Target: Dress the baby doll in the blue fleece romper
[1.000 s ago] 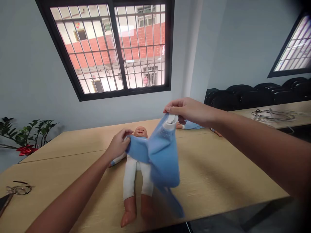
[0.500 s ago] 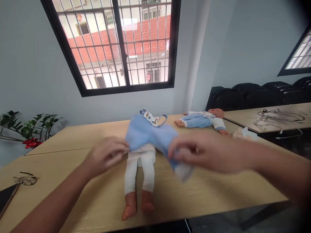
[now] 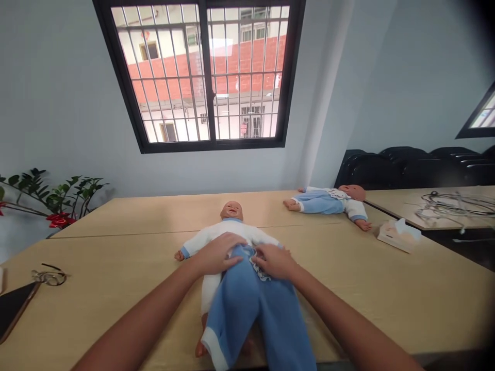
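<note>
A doll (image 3: 212, 232) in a white top with blue cuffs and white leggings lies face up on the table, its head away from me. Blue bib overalls (image 3: 242, 293) with white leg cuffs are spread over its lower body, the legs pointing towards me. My left hand (image 3: 222, 253) pinches the upper left edge of the overalls over the doll's belly. On the other side, my right hand (image 3: 275, 261) has its fingers closed on the patterned bib and strap. The overalls cover most of the doll's legs; one foot shows at the left.
A second doll (image 3: 323, 202) in similar blue overalls lies at the back right, near a tissue box (image 3: 398, 238). Glasses (image 3: 50, 277) and a dark tablet-like object (image 3: 15, 309) lie at the left. Tangled cables (image 3: 456, 206) rest on another table.
The overalls have come down from over the doll's upper body and head, which now show, to lie towards me with legs nearest. Both hands have moved together at their top.
</note>
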Motion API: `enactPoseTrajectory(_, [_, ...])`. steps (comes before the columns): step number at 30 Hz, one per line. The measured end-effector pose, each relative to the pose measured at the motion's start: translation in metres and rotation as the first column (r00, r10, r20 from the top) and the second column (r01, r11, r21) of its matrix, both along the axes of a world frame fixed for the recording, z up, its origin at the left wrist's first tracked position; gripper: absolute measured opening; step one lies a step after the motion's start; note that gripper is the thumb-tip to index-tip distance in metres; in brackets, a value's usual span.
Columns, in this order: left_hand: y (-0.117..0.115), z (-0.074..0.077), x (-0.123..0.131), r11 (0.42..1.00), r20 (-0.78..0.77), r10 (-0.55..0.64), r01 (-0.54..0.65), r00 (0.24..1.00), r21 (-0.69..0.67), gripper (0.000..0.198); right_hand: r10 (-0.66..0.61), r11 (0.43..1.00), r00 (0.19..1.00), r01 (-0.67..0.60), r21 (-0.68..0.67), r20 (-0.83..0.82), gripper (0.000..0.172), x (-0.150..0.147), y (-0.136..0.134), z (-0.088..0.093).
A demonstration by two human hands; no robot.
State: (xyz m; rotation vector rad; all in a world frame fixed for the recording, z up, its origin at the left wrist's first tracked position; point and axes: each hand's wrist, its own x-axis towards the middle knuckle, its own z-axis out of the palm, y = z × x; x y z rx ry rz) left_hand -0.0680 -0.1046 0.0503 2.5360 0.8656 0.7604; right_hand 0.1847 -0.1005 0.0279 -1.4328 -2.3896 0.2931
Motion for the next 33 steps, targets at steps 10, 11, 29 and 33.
enactPoseTrajectory(10, [0.037, -0.059, 0.007, 0.960, 0.176, 0.253, -0.269, 0.952, 0.076, 0.042, 0.426, 0.899, 0.804, -0.326, 0.292, -0.415, 0.018, -0.049, 0.009, -0.002])
enactPoseTrajectory(11, [0.035, -0.061, 0.003, 0.953, 0.207, 0.284, -0.300, 0.936, 0.051, 0.036, 0.434, 0.896, 0.794, -0.329, 0.300, -0.426, 0.024, -0.050, 0.012, -0.005])
enactPoseTrajectory(29, [0.007, -0.062, 0.003, 0.812, 0.814, 0.350, 0.284, 0.463, -0.510, 0.042, 0.283, 0.948, 0.903, -0.212, 0.237, -0.322, 0.019, -0.045, 0.000, -0.032])
enactPoseTrajectory(33, [0.010, -0.063, 0.001, 0.808, 0.854, 0.373, 0.325, 0.362, -0.491, 0.025, 0.305, 0.952, 0.937, -0.307, 0.016, -0.171, 0.029, -0.043, -0.006, -0.022])
